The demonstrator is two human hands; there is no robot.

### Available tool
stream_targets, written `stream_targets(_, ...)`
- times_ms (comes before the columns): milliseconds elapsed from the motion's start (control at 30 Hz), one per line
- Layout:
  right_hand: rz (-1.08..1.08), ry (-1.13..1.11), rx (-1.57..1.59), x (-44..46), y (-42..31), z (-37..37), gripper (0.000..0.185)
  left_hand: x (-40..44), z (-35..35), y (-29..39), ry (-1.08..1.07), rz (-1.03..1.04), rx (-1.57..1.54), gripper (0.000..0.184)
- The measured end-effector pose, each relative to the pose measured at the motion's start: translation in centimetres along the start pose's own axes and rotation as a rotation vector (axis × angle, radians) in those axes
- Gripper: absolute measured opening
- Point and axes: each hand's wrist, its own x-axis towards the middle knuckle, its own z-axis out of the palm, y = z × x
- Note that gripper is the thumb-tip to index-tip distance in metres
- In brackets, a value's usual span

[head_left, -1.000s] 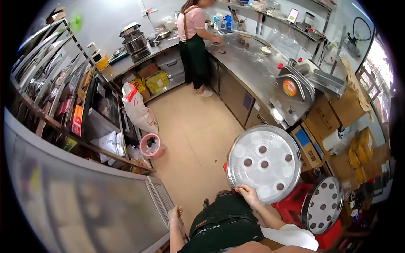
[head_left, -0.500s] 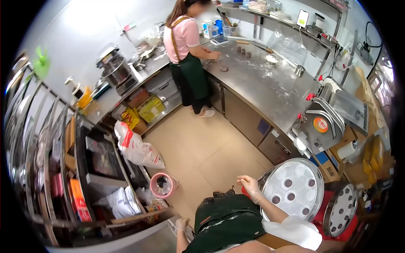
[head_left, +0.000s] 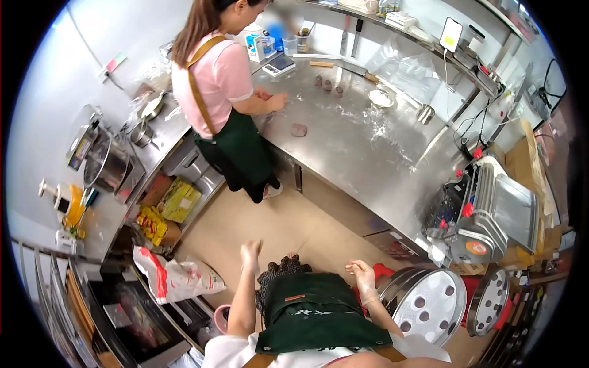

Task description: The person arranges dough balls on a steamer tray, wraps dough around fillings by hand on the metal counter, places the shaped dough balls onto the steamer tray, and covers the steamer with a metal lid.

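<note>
My left hand is held out over the floor, smeared by motion, so its fingers do not show clearly. Nothing can be seen in it. My right hand, in a thin clear glove, has its fingers curled in loosely with no object showing. Just right of it stands a round steamer tray with a white perforated liner and large holes. Several small brown dough pieces sit on the steel worktable, apart from both hands. A flat dough piece lies closer to its front edge.
A co-worker in a green apron stands at the table's left end, hands over the surface. A red-and-white sack and a pink bin are on the left floor. A dough-rolling machine occupies the table's right end.
My view has moved forward, bringing the worktable and co-worker closer. My left hand has swung up and forward from low beside my apron. The right hand remains curled near the steamer trays.
</note>
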Motion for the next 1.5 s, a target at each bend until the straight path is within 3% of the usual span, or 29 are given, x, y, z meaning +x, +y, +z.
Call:
stream_targets(33,0.020,0.026,0.047,0.8,-1.3,0.7,0.020,2.1,2.9,5.8,0.083,0.091,-0.108,0.020)
stream_targets(133,-0.022,0.117,-0.025,2.8,-3.9,1.3,0.020,11.2,9.1,17.8,0.008,0.335,-0.091,0.015)
stream_targets(200,0.010,0.166,0.003,4.2,-4.2,0.9,0.020,16.4,13.2,24.3,0.076,0.442,-0.013,0.023)
stream_targets(267,0.069,0.220,0.041,5.8,-4.4,0.2,0.020,20.4,16.9,29.6,0.178,0.407,0.123,0.038)
stream_targets(300,0.079,0.223,0.063,6.9,-4.2,-0.4,0.021,26.8,19.2,27.4,0.238,0.583,0.131,0.048)
stream_targets(333,0.094,0.214,0.044,8.2,-4.3,-1.3,0.021,27.3,20.1,30.2,0.260,0.547,0.323,0.054)
stream_targets(400,0.118,0.206,0.028,11.4,-4.8,-2.4,0.022,27.3,21.7,34.0,0.075,0.336,0.251,0.053)
stream_targets(433,0.126,0.213,-0.030,12.8,-6.8,-2.9,0.022,30.2,22.7,33.0,0.124,0.397,0.364,0.051)
stream_targets(467,0.078,0.197,-0.078,14.3,-7.8,-3.7,0.022,26.6,23.0,36.6,0.041,0.303,0.289,0.044)
stream_targets(600,0.125,0.254,0.018,19.8,-11.9,-6.1,0.022,28.6,24.3,35.4,-0.071,0.261,-0.086,0.022)
stream_targets(667,0.108,0.272,0.070,22.4,-14.3,-6.3,0.022,27.1,24.8,36.0,-0.013,0.401,0.183,0.020)
stream_targets(800,0.092,0.303,0.115,27.6,-16.3,-4.9,0.022,22.0,31.2,36.1,-0.909,0.159,0.037,0.029)
stream_targets(867,0.102,0.338,0.115,30.2,-16.9,-3.3,0.022,21.8,36.0,33.6,-1.132,0.544,0.321,0.035)
stream_targets(967,0.090,0.397,0.105,34.4,-14.4,-0.6,0.023,21.9,41.0,33.3,-1.190,0.292,0.694,0.041)
stream_targets(1067,0.109,0.532,0.164,37.0,-13.1,2.1,0.023,19.5,39.4,34.2,-0.667,1.153,0.743,0.044)
stream_targets(1100,0.152,0.591,0.232,37.7,-13.3,2.9,0.023,19.8,38.4,31.6,-0.699,1.072,0.624,0.048)
stream_targets(1200,0.283,0.704,0.364,39.1,-13.8,4.6,0.019,19.1,37.1,27.6,-0.860,1.116,0.593,0.050)
stream_targets(1233,0.354,0.720,0.418,39.4,-14.4,4.6,0.019,18.8,37.1,27.4,-0.838,1.105,0.732,0.053)
stream_targets(1267,0.430,0.736,0.472,39.5,-14.9,4.7,0.019,19.1,37.3,27.3,-0.811,1.103,0.670,0.051)
stream_targets(1333,0.309,0.764,0.291,39.5,-16.0,5.1,0.018,19.3,37.7,27.5,-0.753,1.090,0.546,0.048)
stream_targets(1367,0.243,0.771,0.201,39.8,-16.6,5.2,0.018,19.1,37.8,27.7,-0.760,0.980,0.527,0.047)
stream_targets(1467,-0.364,0.861,-0.756,43.2,-18.6,5.5,0.017,18.7,38.2,28.9,-0.719,0.705,0.545,0.045)
stream_targets(1500,-0.486,0.822,-0.848,44.3,-19.8,5.9,0.012,18.5,38.5,29.1,-0.666,0.643,0.595,0.046)
